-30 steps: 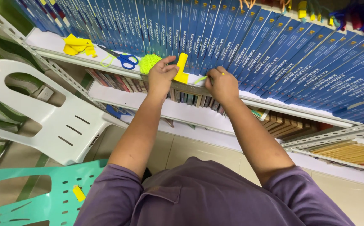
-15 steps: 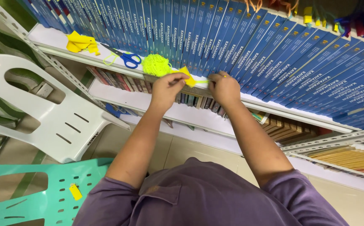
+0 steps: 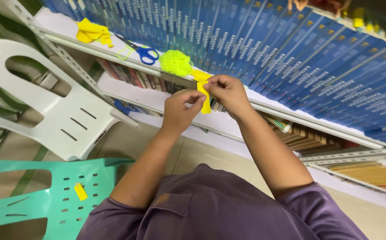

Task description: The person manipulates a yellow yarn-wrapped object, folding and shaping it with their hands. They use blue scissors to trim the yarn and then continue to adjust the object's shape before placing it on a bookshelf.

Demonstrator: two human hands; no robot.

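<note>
Both hands meet in front of a shelf of blue books (image 3: 290, 53). My left hand (image 3: 180, 111) and my right hand (image 3: 228, 92) pinch a folded strip of yellow fabric (image 3: 204, 91) between their fingertips, held upright just off the shelf edge. A thin neon-green thread runs from the strip toward a neon-green ball of yarn (image 3: 176, 62) that rests on the white shelf board (image 3: 59, 26) right behind my hands.
Blue-handled scissors (image 3: 144, 52) and a crumpled pile of yellow fabric (image 3: 93, 33) lie further left on the shelf. A white plastic chair (image 3: 46, 111) and a green plastic chair (image 3: 46, 200) with a small yellow piece (image 3: 80, 192) stand at my left. Lower shelves hold more books.
Both hands have lifted the yellow strip off the shelf edge and drawn it toward me; it now hangs upright between my fingers. The view has shifted slightly.
</note>
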